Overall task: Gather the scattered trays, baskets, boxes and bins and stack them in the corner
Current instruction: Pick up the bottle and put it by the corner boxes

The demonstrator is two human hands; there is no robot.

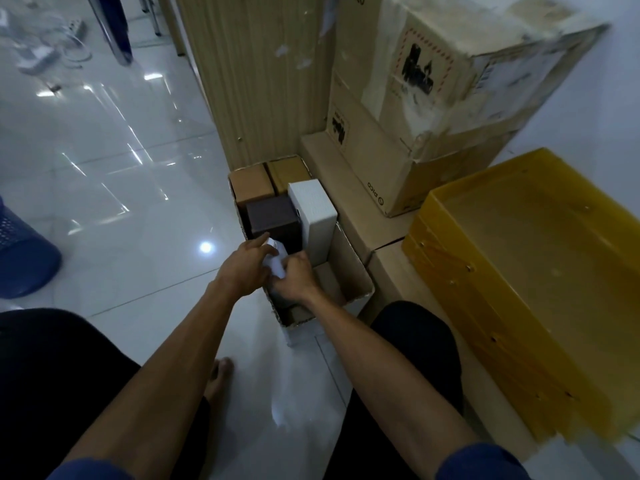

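Tile floor [104, 150]. Left hand [242, 268], right hand [296, 282] grip small white box [277, 264]; I'd seat it square, 6 o'clock in carton [360, 289].

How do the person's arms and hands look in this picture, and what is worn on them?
Both forearms are bare up to short blue sleeves: the left sleeve and the right sleeve show at the bottom edge. The left hand and the right hand wear no gloves. No watch, bracelet or ring shows on the parts in view.
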